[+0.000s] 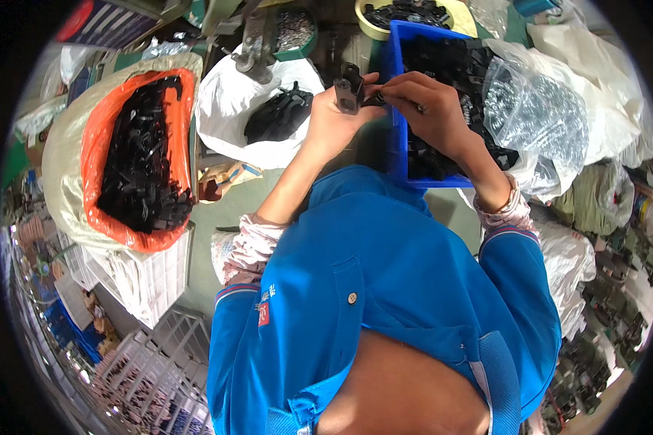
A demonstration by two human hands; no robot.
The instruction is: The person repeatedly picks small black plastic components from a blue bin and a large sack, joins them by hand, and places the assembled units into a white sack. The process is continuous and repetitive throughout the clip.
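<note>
My left hand is closed around a black part with a holed, bracket-like end, which sticks up above the fingers. Close beside it on the right, my right hand pinches with thumb and fingertips at a small dark piece touching the left fingertips. Its exact kind is too small to make out. Both hands meet in front of me, by the left wall of a blue plastic crate full of black parts. Left of my left hand, a white sack stands open with black curved pieces inside.
Farther left is a big sack with an orange liner, heaped with black parts. A metal machine head, a green tub of small pieces and a yellow basin stand at the back. Clear plastic bags overlap the crate's right side.
</note>
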